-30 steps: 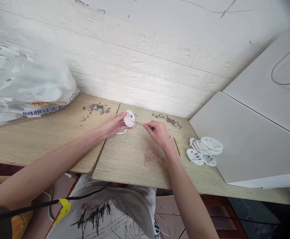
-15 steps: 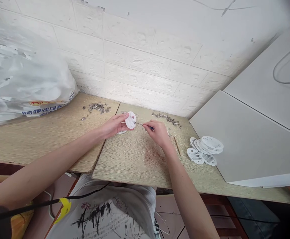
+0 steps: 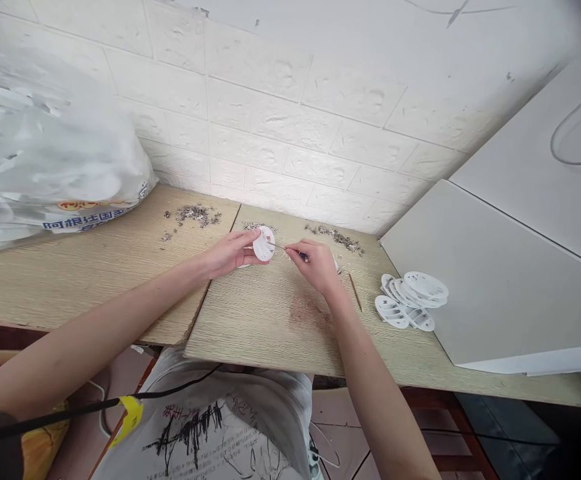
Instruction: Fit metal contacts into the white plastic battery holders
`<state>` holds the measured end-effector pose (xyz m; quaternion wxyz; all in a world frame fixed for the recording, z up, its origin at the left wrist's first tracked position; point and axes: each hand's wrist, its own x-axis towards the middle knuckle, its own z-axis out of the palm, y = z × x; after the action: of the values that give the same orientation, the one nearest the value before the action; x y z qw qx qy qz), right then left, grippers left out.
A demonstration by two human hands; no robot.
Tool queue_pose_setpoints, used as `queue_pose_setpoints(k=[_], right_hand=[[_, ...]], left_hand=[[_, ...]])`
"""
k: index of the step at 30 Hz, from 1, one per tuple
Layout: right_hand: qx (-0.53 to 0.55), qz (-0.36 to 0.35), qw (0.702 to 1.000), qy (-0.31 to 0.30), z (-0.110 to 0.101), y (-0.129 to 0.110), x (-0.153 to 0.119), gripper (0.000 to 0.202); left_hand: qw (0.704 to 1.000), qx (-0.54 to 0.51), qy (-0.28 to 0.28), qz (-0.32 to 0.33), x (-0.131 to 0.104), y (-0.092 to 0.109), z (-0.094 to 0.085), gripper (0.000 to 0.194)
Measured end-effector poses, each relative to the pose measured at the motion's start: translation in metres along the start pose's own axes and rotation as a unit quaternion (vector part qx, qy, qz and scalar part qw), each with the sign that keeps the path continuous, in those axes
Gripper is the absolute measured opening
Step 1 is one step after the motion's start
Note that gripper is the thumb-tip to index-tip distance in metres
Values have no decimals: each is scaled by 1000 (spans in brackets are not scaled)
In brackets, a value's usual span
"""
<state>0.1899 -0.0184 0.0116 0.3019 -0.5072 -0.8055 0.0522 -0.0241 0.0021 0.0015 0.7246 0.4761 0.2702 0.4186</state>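
Observation:
My left hand [image 3: 233, 255] grips a round white plastic disc [image 3: 264, 245] by its left edge, holding it tilted above the table. In my right hand [image 3: 315, 261] is a screwdriver [image 3: 302, 255] with a dark handle and a thin metal shaft. The shaft's tip meets the face of the disc, near small fittings on it. Under my left hand, part of another white piece [image 3: 244, 266] shows on the table. Small metal parts [image 3: 258, 227] lie scattered just behind the disc.
Piles of small metal parts lie at the back left [image 3: 196, 215] and back right [image 3: 338, 238]. A thin wooden stick [image 3: 355, 292] rests right of my right hand. Several white discs [image 3: 413, 300] are stacked beside a white panel [image 3: 520, 280]. A bulging plastic bag [image 3: 55, 147] stands left.
The disc has shifted very slightly to the right and its tilt has changed a little. The screwdriver tip remains against it, and my right hand is almost still.

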Motion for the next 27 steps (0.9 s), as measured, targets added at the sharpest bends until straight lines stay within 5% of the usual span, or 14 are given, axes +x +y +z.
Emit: queue_pose_setpoints(k=[10, 27], right_hand=[[-21, 10, 999, -25, -13, 5, -2, 21], [-30, 12, 999, -29, -12, 4, -3, 22]], left_hand=[[997, -29, 69, 9, -1, 5, 5, 23], [998, -28, 54, 14, 0, 3, 4, 24]])
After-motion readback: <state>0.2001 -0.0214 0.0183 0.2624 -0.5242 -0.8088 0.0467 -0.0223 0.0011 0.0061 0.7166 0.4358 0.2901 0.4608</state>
